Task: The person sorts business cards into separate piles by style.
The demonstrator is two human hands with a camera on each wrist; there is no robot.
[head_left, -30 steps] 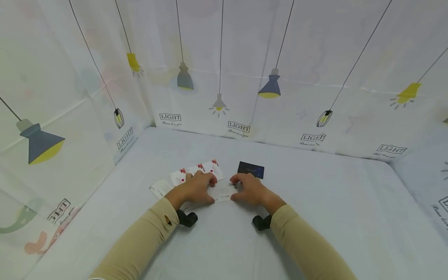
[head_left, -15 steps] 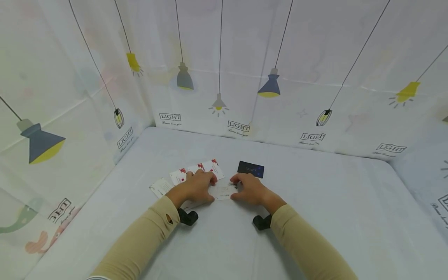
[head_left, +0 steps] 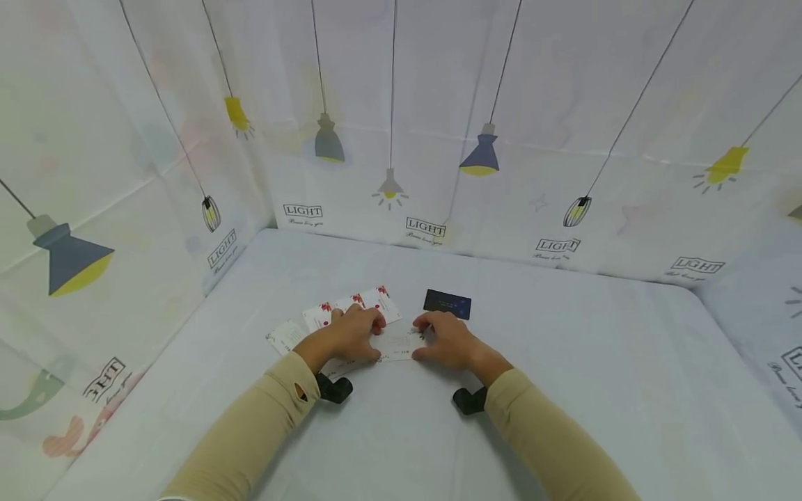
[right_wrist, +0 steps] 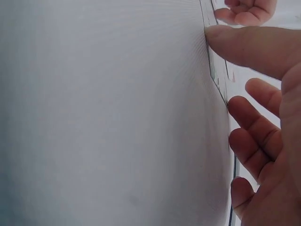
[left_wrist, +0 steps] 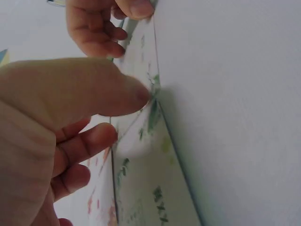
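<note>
A white printed card (head_left: 399, 344) lies flat on the table between both hands. My left hand (head_left: 355, 335) holds its left end, thumb at the near corner and fingers curled toward the far edge. At the right end my right hand (head_left: 447, 339) grips it, thumb on the near edge and fingertips by the far corner. In the left wrist view the left thumb (left_wrist: 134, 96) presses where this card meets another white card (left_wrist: 157, 188), which extends under the left hand. The right wrist view shows the right thumb (right_wrist: 221, 40) on the card's edge.
Behind the left hand lie several white cards with red prints (head_left: 383, 300). Another white card (head_left: 285, 334) sits by the left wrist. A dark blue card (head_left: 447, 304) rests beyond the right hand. A lamp-patterned curtain (head_left: 426, 188) borders the white table (head_left: 595, 362).
The hands stay nearly in place around the card. The whole head view has shifted very slightly.
</note>
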